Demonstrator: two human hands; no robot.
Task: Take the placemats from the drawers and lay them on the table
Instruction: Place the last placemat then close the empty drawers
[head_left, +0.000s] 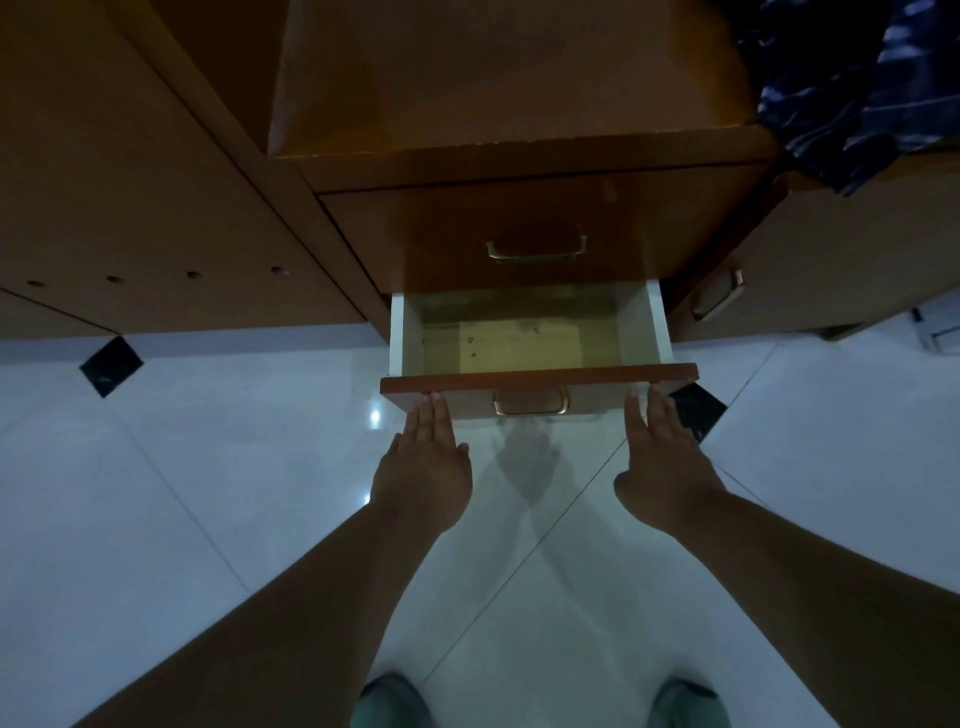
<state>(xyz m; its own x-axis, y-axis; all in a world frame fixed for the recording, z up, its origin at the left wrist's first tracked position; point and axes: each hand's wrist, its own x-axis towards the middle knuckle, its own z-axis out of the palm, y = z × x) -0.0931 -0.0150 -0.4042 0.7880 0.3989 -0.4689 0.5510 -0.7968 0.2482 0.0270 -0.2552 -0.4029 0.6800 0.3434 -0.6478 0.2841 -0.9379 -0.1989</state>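
The lower drawer (540, 375) of a wooden cabinet stands pulled out, with white side walls and a bare yellowish bottom; no placemat shows inside it. My left hand (423, 462) lies flat with straight fingers touching the left part of the drawer's front panel. My right hand (662, 462) does the same on the right part. A brass handle (531, 402) sits between the two hands. The upper drawer (535, 228) above it is closed, with its own brass handle (536, 249).
Glossy white floor tiles (208, 493) with small black insets spread below. Wooden cabinet panels (130, 208) rise on the left. Another drawer with a brass handle (719, 296) is at the right. Dark blue patterned cloth (857, 88) hangs at the top right. My feet (395, 701) show at the bottom.
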